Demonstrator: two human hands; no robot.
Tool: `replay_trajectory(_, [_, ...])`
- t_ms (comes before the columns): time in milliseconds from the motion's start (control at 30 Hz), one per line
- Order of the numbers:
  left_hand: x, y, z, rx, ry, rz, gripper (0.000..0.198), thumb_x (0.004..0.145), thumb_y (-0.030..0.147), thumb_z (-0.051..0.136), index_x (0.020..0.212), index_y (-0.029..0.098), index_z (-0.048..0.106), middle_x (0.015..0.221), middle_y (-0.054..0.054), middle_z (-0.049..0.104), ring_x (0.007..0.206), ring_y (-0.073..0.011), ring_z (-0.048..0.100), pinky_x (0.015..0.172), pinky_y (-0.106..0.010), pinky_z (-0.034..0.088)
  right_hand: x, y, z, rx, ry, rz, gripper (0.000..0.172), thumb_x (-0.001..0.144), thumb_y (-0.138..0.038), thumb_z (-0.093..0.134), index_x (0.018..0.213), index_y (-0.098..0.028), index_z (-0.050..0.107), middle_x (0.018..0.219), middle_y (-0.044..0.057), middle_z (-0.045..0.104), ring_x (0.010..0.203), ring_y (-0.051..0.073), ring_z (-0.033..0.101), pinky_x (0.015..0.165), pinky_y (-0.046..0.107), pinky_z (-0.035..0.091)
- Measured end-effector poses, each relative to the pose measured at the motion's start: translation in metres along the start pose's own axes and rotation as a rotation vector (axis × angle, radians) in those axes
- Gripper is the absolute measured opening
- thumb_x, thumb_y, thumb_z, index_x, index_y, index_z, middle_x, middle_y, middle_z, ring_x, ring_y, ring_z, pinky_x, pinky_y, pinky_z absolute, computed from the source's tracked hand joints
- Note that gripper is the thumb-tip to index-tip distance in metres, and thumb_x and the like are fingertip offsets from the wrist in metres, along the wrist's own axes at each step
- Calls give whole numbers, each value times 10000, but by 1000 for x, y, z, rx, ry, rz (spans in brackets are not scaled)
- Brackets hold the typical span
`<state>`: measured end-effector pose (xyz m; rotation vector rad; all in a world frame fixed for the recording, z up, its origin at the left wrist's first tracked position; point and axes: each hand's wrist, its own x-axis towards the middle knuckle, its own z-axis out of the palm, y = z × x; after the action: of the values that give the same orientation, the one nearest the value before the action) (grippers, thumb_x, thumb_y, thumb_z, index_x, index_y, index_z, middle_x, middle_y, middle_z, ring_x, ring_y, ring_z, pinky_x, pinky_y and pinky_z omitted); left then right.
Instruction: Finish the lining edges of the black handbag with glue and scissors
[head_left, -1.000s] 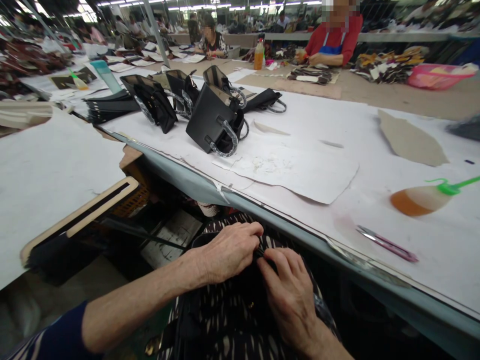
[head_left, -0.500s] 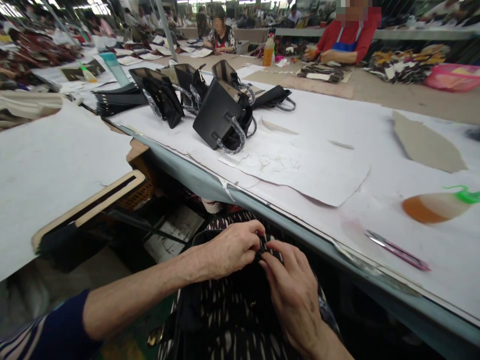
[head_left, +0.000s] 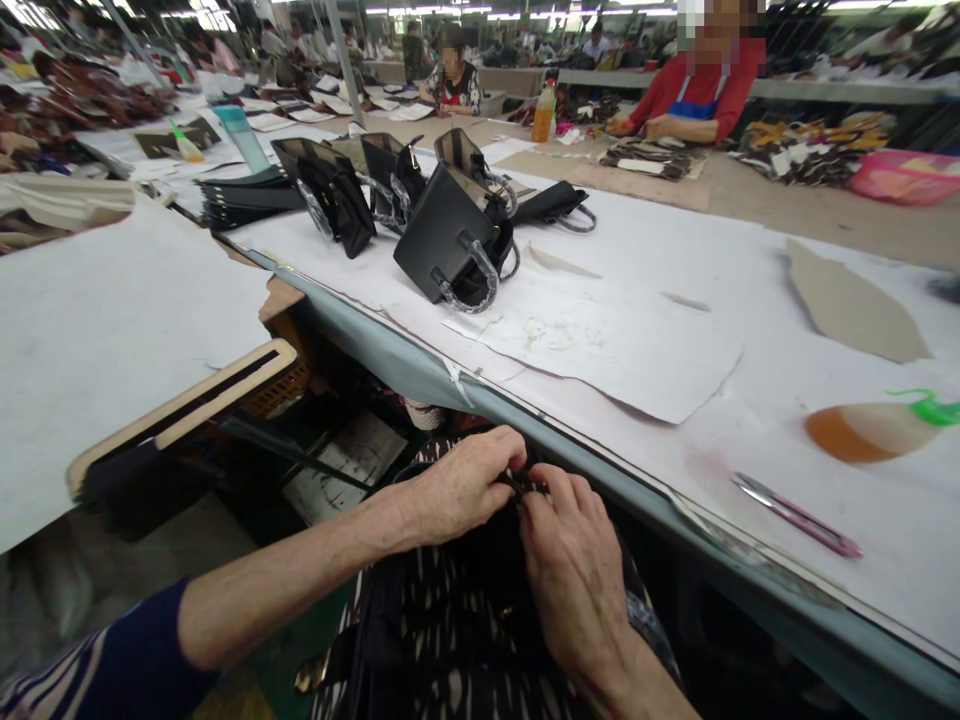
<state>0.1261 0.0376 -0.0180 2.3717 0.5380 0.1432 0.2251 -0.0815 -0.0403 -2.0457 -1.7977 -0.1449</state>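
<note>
A black handbag (head_left: 386, 620) with a gold-coloured fitting rests on my lap, over dark cloth with pale streaks. My left hand (head_left: 465, 492) pinches a dark edge of the bag between thumb and fingers. Close against it, my right hand (head_left: 574, 565) has thumb and fingertips closed on the same edge. The fingers cover most of what is gripped there, and the bag's inside is too dark to make out.
On the white-covered table (head_left: 637, 330) lie a pink-handled cutter (head_left: 799, 515) and a bottle of amber liquid (head_left: 862, 430). Black handbags (head_left: 450, 235) with wrapped handles stand farther back. At left is a frame-edged board (head_left: 187, 400). A person in red (head_left: 705, 95) works across the table.
Both hands stay at the bag's edge; my right fingers have shifted slightly up and closer to my left fingertips. The whole view has tilted a little.
</note>
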Motion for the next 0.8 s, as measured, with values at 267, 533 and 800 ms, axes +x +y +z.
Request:
replay_trajectory(267, [-3,-10,0,7,-29,-104,268,768,101,405,844,178,650,798,-9,669,770,-138,589,736,-224,427,-12,9,9,121,45,-58,189,782,-32,436,743,-142,584,1042,87,572,957,229,466,794,381,403])
replay_trajectory(533, [-2,-7,4,97,-14,-74,249,772,124,434,821,177,672,770,-29,690,744,-163,614,720,-249,442,-20,11,5,34,68,-259,296,840,-70,328,813,-130,617,1015,111,609,923,220,483,746,369,407])
replay_trajectory(800, [2,0,6,243,-85,-109,247,757,114,429,805,164,666,765,-86,687,756,-228,632,666,-301,473,-22,8,5,-37,105,-364,309,819,-9,336,892,-66,630,989,152,632,941,233,514,743,368,438])
